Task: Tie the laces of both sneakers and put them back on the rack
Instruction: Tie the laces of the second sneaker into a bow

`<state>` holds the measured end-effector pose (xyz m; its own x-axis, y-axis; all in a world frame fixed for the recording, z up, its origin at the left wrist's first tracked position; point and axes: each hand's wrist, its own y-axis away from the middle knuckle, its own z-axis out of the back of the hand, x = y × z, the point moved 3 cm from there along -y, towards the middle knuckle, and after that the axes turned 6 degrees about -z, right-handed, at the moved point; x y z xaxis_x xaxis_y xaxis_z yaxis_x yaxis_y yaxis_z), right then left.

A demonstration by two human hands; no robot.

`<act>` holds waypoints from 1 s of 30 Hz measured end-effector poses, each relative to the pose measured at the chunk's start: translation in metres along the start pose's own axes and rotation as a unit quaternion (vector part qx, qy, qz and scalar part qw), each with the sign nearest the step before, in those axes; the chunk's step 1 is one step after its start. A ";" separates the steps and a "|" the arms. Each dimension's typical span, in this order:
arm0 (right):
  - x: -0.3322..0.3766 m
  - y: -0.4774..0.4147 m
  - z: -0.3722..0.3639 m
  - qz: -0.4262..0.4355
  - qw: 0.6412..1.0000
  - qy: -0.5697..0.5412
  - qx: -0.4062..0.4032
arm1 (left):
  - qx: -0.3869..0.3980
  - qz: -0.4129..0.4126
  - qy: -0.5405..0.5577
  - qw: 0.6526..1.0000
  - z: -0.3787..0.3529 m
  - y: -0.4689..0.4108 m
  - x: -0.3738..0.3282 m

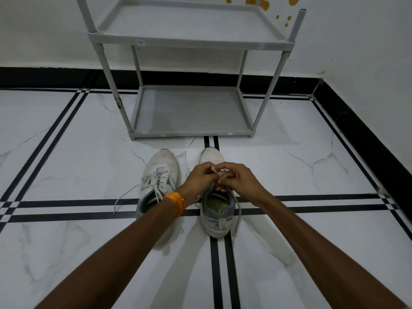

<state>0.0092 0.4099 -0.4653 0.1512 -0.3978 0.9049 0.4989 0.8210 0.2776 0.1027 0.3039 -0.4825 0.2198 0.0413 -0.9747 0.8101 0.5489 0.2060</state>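
Two white sneakers stand side by side on the floor, toes pointing toward the rack. The left sneaker has loose laces trailing out to its left. Over the tongue of the right sneaker, my left hand and my right hand meet, both pinching its laces. One lace end hangs down the shoe's right side. The hands hide the knot area. An orange thread band sits on my left wrist.
A grey two-shelf plastic rack stands just beyond the sneakers against the white wall, both shelves bare. White marble floor with black stripe lines spreads all around. A black skirting runs along the walls, with a corner at the right.
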 end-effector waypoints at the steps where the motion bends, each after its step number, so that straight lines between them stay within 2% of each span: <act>1: 0.001 0.001 0.000 0.006 1.000 0.002 -0.003 | 0.003 -0.014 0.002 1.000 -0.001 0.001 -0.002; 6: 0.001 0.005 -0.001 -0.011 0.999 -0.049 -0.020 | -0.082 -0.052 0.018 0.995 0.004 0.006 0.003; 9: -0.005 0.007 -0.004 -0.026 0.996 -0.068 -0.055 | -0.103 -0.132 -0.065 0.984 0.005 0.010 0.001; 11: -0.007 0.008 -0.005 -0.023 0.994 -0.063 -0.081 | -0.115 -0.196 -0.152 0.962 0.006 0.010 -0.005; 15: -0.007 0.013 -0.003 -0.021 0.990 -0.083 -0.116 | -0.054 -0.284 -0.312 0.905 0.005 0.010 -0.012; 17: -0.010 0.013 -0.001 -0.024 0.988 -0.077 -0.132 | -0.002 -0.297 -0.323 0.898 0.010 0.010 -0.014; 20: -0.014 0.012 -0.004 -0.019 0.987 -0.042 -0.152 | 0.056 -0.288 -0.398 0.869 0.010 0.008 -0.016; 22: -0.013 0.014 -0.007 -0.009 0.985 -0.032 -0.170 | 0.062 -0.259 -0.481 0.835 0.005 0.004 -0.019; 23: -0.013 0.014 -0.007 -0.002 0.983 -0.033 -0.180 | 0.054 -0.245 -0.496 0.831 0.002 0.004 -0.022; 24: -0.014 0.015 -0.006 0.007 0.981 -0.033 -0.191 | 0.043 -0.219 -0.485 0.845 0.002 0.004 -0.024; 25: -0.014 0.016 -0.005 0.016 0.980 -0.031 -0.198 | 0.033 -0.176 -0.433 0.883 0.005 0.002 -0.023; 27: -0.015 0.017 -0.005 0.036 0.979 -0.016 -0.201 | 0.049 -0.025 -0.209 0.976 0.010 -0.001 -0.013; 28: -0.014 0.017 -0.006 0.049 0.979 0.000 -0.195 | 0.058 0.047 -0.099 0.992 0.011 0.000 -0.008; 29: -0.012 0.017 -0.007 0.062 0.981 0.019 -0.185 | 0.059 0.095 -0.029 0.993 0.012 0.001 -0.004; 30: -0.009 0.018 -0.009 0.074 0.981 0.042 -0.174 | 0.054 0.118 0.000 0.992 0.011 0.002 -0.003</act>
<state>0.0240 0.4246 -0.4713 0.3066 -0.3294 0.8930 0.7250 0.6887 0.0051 0.1098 0.2952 -0.4787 0.4099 0.1569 -0.8985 0.7903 0.4308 0.4357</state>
